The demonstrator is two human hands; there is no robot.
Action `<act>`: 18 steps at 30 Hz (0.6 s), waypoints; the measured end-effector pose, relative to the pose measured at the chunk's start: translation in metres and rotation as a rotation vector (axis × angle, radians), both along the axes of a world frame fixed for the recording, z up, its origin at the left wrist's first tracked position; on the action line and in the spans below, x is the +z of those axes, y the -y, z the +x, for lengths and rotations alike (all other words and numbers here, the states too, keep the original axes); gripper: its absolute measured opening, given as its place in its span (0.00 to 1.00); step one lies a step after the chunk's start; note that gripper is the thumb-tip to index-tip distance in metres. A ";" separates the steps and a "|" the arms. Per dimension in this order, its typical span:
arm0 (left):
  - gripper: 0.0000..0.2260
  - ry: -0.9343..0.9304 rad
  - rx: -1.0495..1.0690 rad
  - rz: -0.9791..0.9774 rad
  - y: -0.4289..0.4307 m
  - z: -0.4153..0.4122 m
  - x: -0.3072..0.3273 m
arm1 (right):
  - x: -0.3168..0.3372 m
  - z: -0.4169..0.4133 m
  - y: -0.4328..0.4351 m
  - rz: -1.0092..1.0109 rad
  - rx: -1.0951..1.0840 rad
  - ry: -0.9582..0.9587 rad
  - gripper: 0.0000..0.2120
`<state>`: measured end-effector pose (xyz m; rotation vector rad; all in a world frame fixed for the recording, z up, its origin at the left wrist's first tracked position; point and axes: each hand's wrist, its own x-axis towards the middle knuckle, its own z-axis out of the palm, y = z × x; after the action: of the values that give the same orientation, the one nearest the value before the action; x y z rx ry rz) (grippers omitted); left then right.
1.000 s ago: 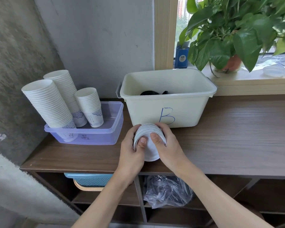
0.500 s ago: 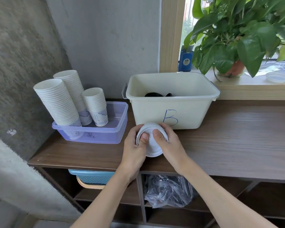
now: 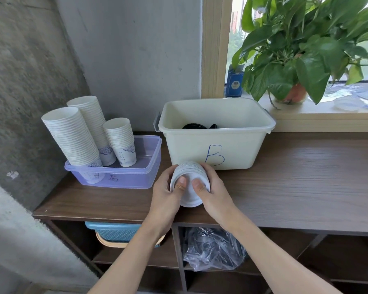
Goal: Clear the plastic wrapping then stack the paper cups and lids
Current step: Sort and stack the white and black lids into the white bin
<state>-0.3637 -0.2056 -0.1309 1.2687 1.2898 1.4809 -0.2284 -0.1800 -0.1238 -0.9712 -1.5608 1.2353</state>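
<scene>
Left hand (image 3: 165, 195) and right hand (image 3: 216, 193) clamped round lid stack (image 3: 188, 169), thumbs on its face, at counter (image 3: 295, 179) just in front of bin (image 3: 238, 149). Cups (image 3: 72, 136) already stacked in tray (image 3: 119, 179), wrapping (image 3: 212, 249) down on shelf (image 3: 136, 258). Remaining, probably: lids into bin.

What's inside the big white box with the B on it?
Inside the white box, something black and curved peeks out. Its front wall hides the rest of the bottom.
</scene>
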 end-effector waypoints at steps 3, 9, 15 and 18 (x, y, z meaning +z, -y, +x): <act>0.22 0.026 0.023 -0.015 -0.002 0.001 -0.002 | -0.001 0.000 -0.001 0.002 -0.012 -0.009 0.15; 0.12 -0.011 0.119 -0.001 -0.002 0.009 0.000 | 0.000 -0.002 -0.001 0.001 -0.063 0.014 0.17; 0.13 -0.052 0.039 -0.035 0.003 0.004 0.011 | 0.008 0.000 -0.002 -0.066 -0.069 -0.011 0.15; 0.17 -0.119 -0.136 -0.066 0.010 -0.006 0.024 | 0.015 0.005 0.000 -0.107 -0.037 -0.044 0.13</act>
<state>-0.3699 -0.2160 -0.1065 1.3896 1.2910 1.2750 -0.2237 -0.1797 -0.1088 -1.0296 -1.4486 1.3159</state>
